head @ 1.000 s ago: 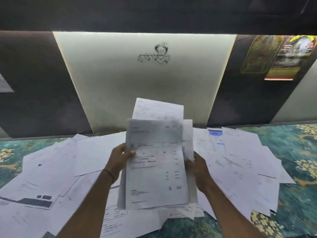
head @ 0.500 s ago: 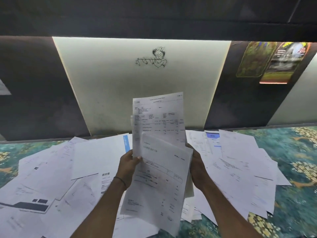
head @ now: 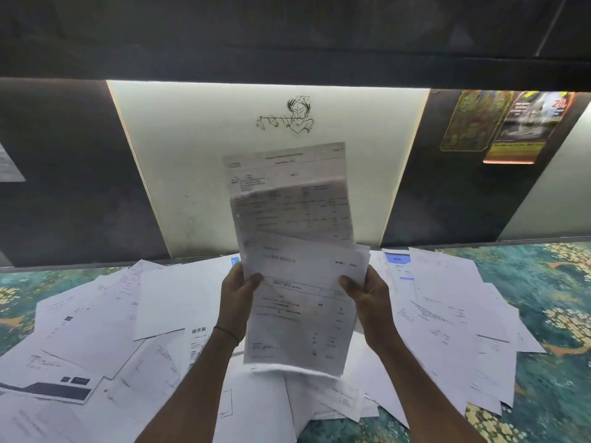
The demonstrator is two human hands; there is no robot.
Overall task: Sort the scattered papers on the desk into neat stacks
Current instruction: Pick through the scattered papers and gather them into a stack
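I hold a bundle of printed papers (head: 297, 302) upright above the desk, between both hands. My left hand (head: 238, 295) grips its left edge, thumb on the front sheet. My right hand (head: 367, 297) grips the right edge the same way. A taller sheet (head: 287, 193) sticks up behind the front one. Many loose white sheets (head: 105, 334) lie scattered and overlapping on the desk to the left, with more loose sheets (head: 447, 314) to the right and under my arms.
The desk surface (head: 543, 282) has a teal floral pattern, bare at the far right and far left. A lit white wall panel (head: 192, 155) with a small drawing stands behind, flanked by dark panels. Colourful posters (head: 511, 123) hang at the upper right.
The bundle has risen and been squared up between my hands. The tilted front sheet now stands straighter, and the rear sheet sticks up higher behind it.
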